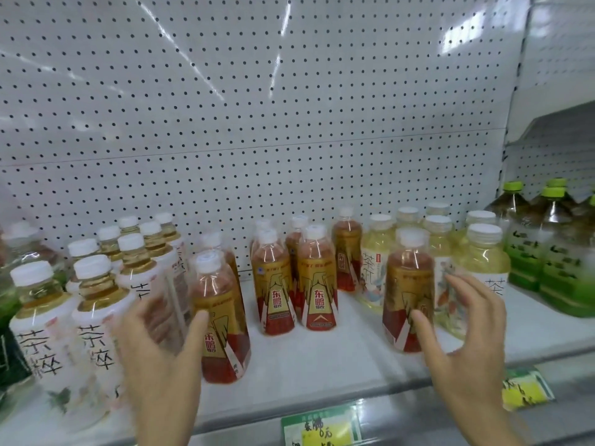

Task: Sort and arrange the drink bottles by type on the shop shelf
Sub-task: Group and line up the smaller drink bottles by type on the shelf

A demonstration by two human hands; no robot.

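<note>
Right hand (467, 346) spread open just short of the stray red-gold energy drink bottle (408, 294), which stands among pale tea bottles (483, 268) on the shelf (338, 358). Left hand (157, 358) open, empty. Risk: a wide grip clips the neighbours and topples them.

Shelf (322, 358) white; back panel (257, 107) white w/ rows of dark dots. Mid bottles (317, 278): red-gold labels, white caps, reddish liquid. Left bottles (96, 320): white labels, black script, amber liquid. Right bottles (483, 268): pale yellow, white caps. Far-right bottles (557, 262): green labels & caps. Price tags (322, 426) green/yellow.
</note>
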